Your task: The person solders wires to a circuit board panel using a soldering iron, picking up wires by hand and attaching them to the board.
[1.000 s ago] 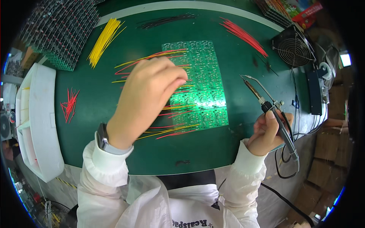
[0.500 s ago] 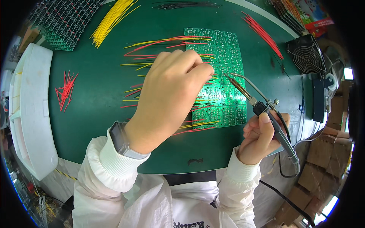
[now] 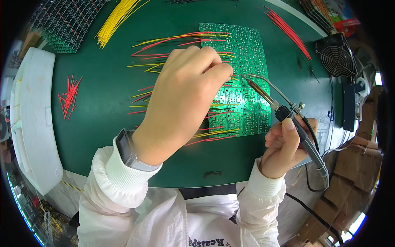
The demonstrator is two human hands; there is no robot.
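Observation:
A green circuit board panel (image 3: 242, 49) lies on the dark green table (image 3: 103, 119), with red and yellow wires (image 3: 164, 41) fanning out from its left side. My left hand (image 3: 185, 94) hovers over the board with fingertips pinched on a yellow wire at the board's middle. My right hand (image 3: 286, 146) grips a soldering iron (image 3: 284, 111) whose tip points up-left and meets the board right beside my left fingertips. A thin metal feed tube runs alongside the iron's tip. A grey watch sits on my left wrist.
A bundle of yellow wires (image 3: 117, 18) lies at the top left, loose red wires (image 3: 69, 96) at the left, more red wires (image 3: 288, 31) at the top right. A small black fan (image 3: 336, 55) stands at the right, a white foam tray (image 3: 33, 119) on the left, stacked boards (image 3: 68, 22) beyond.
My head has moved closer, so the board looks larger. My left hand has settled onto the board's middle and the soldering iron tip has come in from the right to meet it.

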